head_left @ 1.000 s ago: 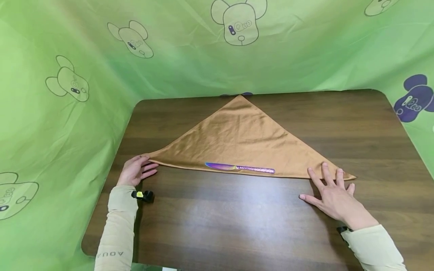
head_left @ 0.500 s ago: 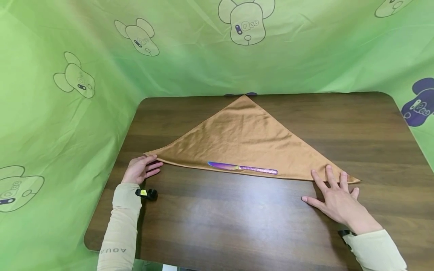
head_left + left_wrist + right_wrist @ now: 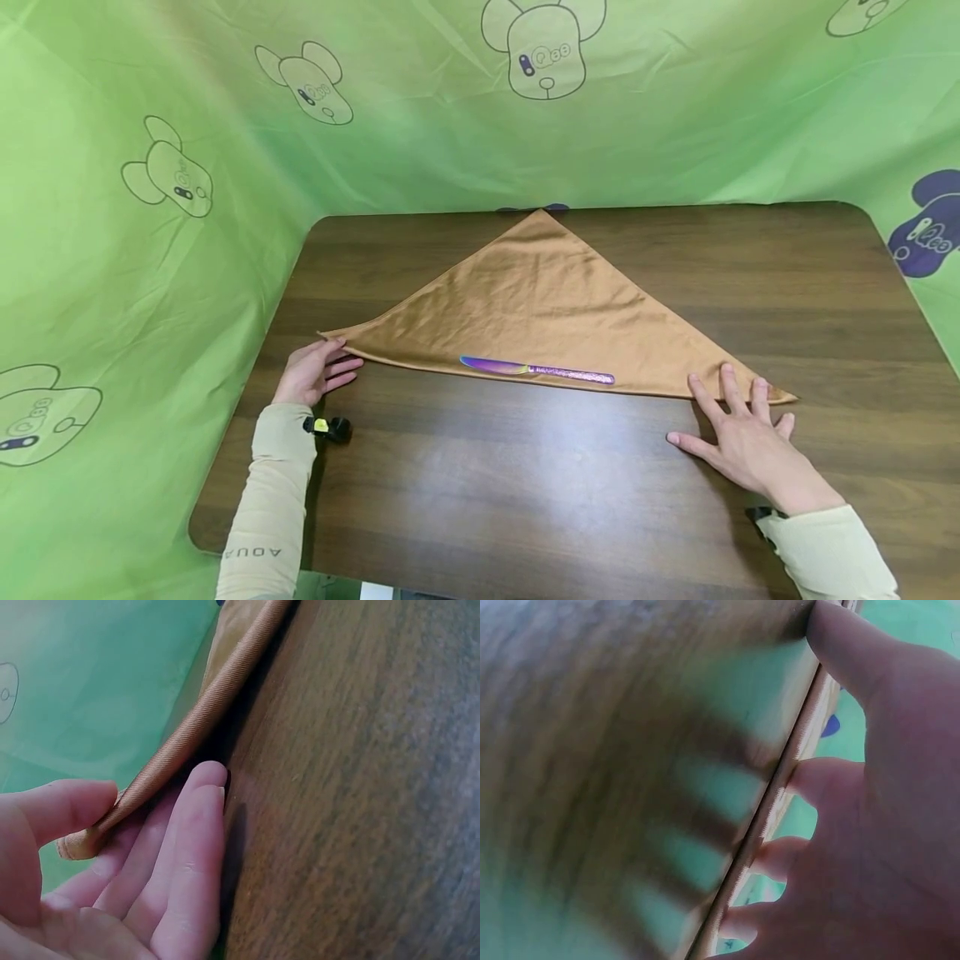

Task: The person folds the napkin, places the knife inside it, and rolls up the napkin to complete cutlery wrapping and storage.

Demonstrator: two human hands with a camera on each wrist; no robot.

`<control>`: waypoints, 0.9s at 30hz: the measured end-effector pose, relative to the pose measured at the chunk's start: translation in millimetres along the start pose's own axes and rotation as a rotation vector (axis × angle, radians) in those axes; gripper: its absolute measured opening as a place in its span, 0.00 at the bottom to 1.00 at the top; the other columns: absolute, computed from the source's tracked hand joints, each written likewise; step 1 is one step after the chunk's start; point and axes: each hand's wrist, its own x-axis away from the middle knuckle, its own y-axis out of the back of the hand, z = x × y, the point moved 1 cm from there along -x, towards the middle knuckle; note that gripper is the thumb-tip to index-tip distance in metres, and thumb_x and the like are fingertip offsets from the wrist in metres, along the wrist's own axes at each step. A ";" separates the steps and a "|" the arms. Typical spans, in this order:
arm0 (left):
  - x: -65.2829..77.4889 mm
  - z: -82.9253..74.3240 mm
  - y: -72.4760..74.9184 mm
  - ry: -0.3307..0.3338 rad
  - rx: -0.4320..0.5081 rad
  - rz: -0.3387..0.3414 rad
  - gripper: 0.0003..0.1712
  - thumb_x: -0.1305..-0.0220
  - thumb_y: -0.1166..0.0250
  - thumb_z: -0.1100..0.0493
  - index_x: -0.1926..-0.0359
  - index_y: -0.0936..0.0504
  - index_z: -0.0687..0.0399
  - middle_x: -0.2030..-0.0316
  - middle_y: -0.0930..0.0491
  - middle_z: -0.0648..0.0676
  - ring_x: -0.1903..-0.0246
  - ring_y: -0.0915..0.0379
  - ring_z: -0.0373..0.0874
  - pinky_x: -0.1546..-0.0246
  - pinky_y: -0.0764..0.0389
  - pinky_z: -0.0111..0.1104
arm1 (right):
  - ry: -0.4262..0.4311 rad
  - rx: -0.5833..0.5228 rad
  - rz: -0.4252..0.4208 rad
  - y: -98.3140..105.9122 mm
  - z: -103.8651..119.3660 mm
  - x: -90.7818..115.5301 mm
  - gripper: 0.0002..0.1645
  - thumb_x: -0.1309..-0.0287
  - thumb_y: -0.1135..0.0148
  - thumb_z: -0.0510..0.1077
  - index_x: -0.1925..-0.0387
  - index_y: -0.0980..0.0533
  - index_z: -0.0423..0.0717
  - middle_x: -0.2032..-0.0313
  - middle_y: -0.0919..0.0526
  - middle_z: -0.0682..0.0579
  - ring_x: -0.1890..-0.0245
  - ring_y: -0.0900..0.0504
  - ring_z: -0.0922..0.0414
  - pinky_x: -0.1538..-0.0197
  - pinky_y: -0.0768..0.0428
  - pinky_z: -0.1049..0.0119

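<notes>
We seem to be settling the cloth (image 3: 525,292), spread as a triangle on the table (image 3: 487,483), the knife (image 3: 570,374) lying on it. Our left hand (image 3: 306,377) pinches its left corner (image 3: 79,846); our right hand (image 3: 750,442) rests splayed by its right corner (image 3: 783,397). The next move probably calls for lowering the left corner. A second ago, our left hand hid that tip; now it shows.
</notes>
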 end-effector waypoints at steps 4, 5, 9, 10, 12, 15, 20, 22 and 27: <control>1.2 1.2 -4.6 -0.056 -0.080 -0.081 0.19 0.28 0.47 0.55 0.40 0.33 0.57 0.69 0.16 0.42 0.67 0.15 0.39 0.62 0.15 0.34 | 0.001 -0.004 -0.002 1.1 1.0 -0.3 0.58 0.43 0.47 0.74 0.24 0.54 0.48 0.30 0.58 0.23 0.35 0.60 0.18 0.54 0.53 0.14; 1.6 1.6 -6.2 -0.077 -0.118 -0.115 0.22 0.28 0.47 0.55 0.38 0.34 0.60 0.70 0.17 0.42 0.69 0.15 0.39 0.64 0.15 0.34 | 0.001 -0.004 0.000 1.3 1.2 -0.2 0.58 0.43 0.48 0.75 0.24 0.54 0.48 0.30 0.58 0.23 0.35 0.60 0.18 0.54 0.53 0.14; 2.1 2.0 -13.4 -0.172 -0.316 -0.246 0.26 0.28 0.47 0.54 0.37 0.32 0.67 0.71 0.20 0.43 0.76 0.18 0.34 0.70 0.16 0.30 | -0.004 -0.006 0.009 1.5 1.2 0.0 0.58 0.43 0.48 0.75 0.24 0.55 0.49 0.30 0.59 0.23 0.35 0.61 0.18 0.54 0.53 0.14; 2.0 1.6 -15.0 -0.193 -0.357 -0.270 0.25 0.29 0.47 0.54 0.39 0.31 0.67 0.69 0.21 0.44 0.76 0.19 0.33 0.70 0.16 0.29 | -0.006 -0.006 0.012 1.5 0.9 0.3 0.58 0.43 0.49 0.75 0.24 0.56 0.49 0.30 0.60 0.23 0.35 0.61 0.18 0.54 0.53 0.14; 2.4 0.4 -18.2 -0.229 -0.430 -0.313 0.24 0.29 0.46 0.53 0.41 0.27 0.67 0.63 0.22 0.49 0.75 0.20 0.32 0.70 0.17 0.28 | -0.010 -0.009 0.018 1.2 0.4 0.9 0.58 0.43 0.49 0.75 0.24 0.56 0.50 0.29 0.61 0.23 0.35 0.62 0.17 0.54 0.54 0.14; 4.1 -1.7 -21.8 -0.288 -0.563 -0.398 0.22 0.30 0.45 0.51 0.47 0.20 0.65 0.57 0.21 0.59 0.69 0.23 0.36 0.66 0.23 0.27 | -0.013 -0.014 0.018 1.2 0.8 1.1 0.58 0.43 0.49 0.75 0.24 0.56 0.50 0.29 0.61 0.24 0.35 0.62 0.17 0.53 0.55 0.14; 10.1 -4.6 -29.2 -0.365 -0.769 -0.515 0.21 0.32 0.44 0.48 0.59 0.15 0.61 0.56 0.19 0.62 0.59 0.29 0.50 0.63 0.32 0.34 | -0.011 -0.017 0.009 1.4 1.4 1.5 0.58 0.43 0.48 0.75 0.24 0.56 0.50 0.29 0.60 0.24 0.35 0.61 0.18 0.53 0.55 0.14; 11.9 -5.5 -32.2 -0.381 -0.803 -0.523 0.21 0.32 0.45 0.48 0.61 0.15 0.61 0.55 0.19 0.63 0.56 0.28 0.56 0.61 0.30 0.39 | -0.011 -0.018 0.004 1.8 1.8 1.4 0.58 0.43 0.48 0.75 0.24 0.56 0.50 0.29 0.60 0.24 0.35 0.61 0.18 0.53 0.55 0.14; 12.3 -6.4 -38.8 -0.409 -0.836 -0.516 0.21 0.32 0.46 0.50 0.55 0.14 0.61 0.40 0.26 0.66 0.39 0.33 0.65 0.42 0.31 0.52 | -0.014 -0.022 0.003 2.0 2.5 1.5 0.58 0.44 0.47 0.75 0.24 0.55 0.50 0.29 0.60 0.24 0.35 0.61 0.18 0.53 0.55 0.14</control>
